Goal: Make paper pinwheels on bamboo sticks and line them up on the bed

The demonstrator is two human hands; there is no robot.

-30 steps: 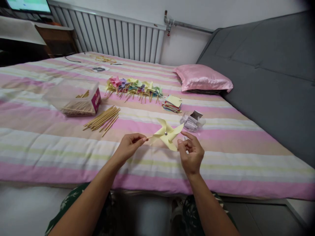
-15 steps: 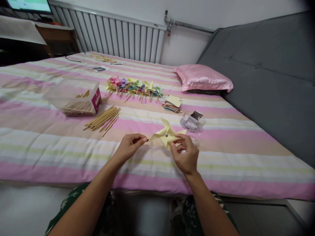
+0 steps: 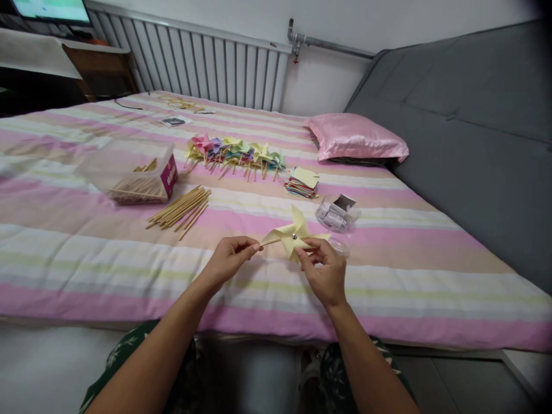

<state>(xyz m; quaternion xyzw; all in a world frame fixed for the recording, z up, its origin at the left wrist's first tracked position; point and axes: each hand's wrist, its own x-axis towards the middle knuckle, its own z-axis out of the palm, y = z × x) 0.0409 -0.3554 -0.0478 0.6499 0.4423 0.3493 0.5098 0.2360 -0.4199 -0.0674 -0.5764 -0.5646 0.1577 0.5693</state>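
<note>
From the head view, the step in hand appears to be work on a single pale yellow paper pinwheel (image 3: 285,232), held just above the near part of the striped bedspread (image 3: 388,290), between the two hands. The left hand (image 3: 233,256) pinches the end of its thin wooden stick (image 3: 271,241) between thumb and forefinger, with the other fingers curled in. The right hand (image 3: 323,265) has thumb and fingertips closed on the paper just right of the shiny hub pin (image 3: 294,236); whether it also presses on the stick behind is hard to tell, since the fingers cover that spot. As I judge it, the next move calls for a steady hold on the stick and a light touch on the vanes, as thin paper could crease or tear near the pin.

A round, clear lid (image 3: 340,247) lies just beyond the right hand and could catch the knuckles. Past it sits a small clear container (image 3: 337,214) with packets in it, their contents too small to make out. Farther back are a stack of square coloured paper (image 3: 302,181) and a row of multicoloured pinwheels (image 3: 235,152). To the left, loose wooden sticks (image 3: 179,209) lie beside a clear plastic tub (image 3: 97,172) holding more. A pink satin pillow (image 3: 357,137) rests near the grey headboard (image 3: 457,115), well apart from the work.
</note>
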